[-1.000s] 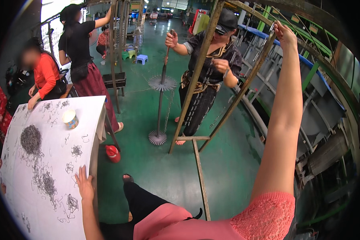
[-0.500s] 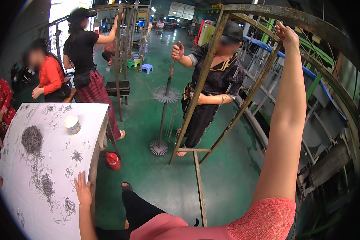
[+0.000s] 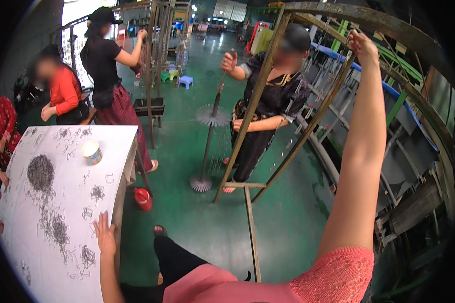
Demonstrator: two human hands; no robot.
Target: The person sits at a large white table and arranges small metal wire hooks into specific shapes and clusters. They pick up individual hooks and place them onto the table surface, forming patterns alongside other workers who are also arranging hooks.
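curling partly closed, the fingers of your right hand are up at the top of the metal frame, close to where a slanting post meets the upper bars; whether they grip a bar or pinch something small, you can't tell from here. your left hand lies flat, fingers a little spread, on the white-covered table near its edge, with nothing seen in its grasp and a small clump of wire just beside the fingertips.

with that arm nearly straight, a steady reach probably calls for a firm left palm and a light right touch, so the frame isn't tugged. spread weight through the palm, clear of the wire.

farther along the table, dark wire pieces form a big round pile, and a tub stands nearer the far edge. beyond the frame's posts, a co-worker holds a rod bearing two toothed discs; mind that space.
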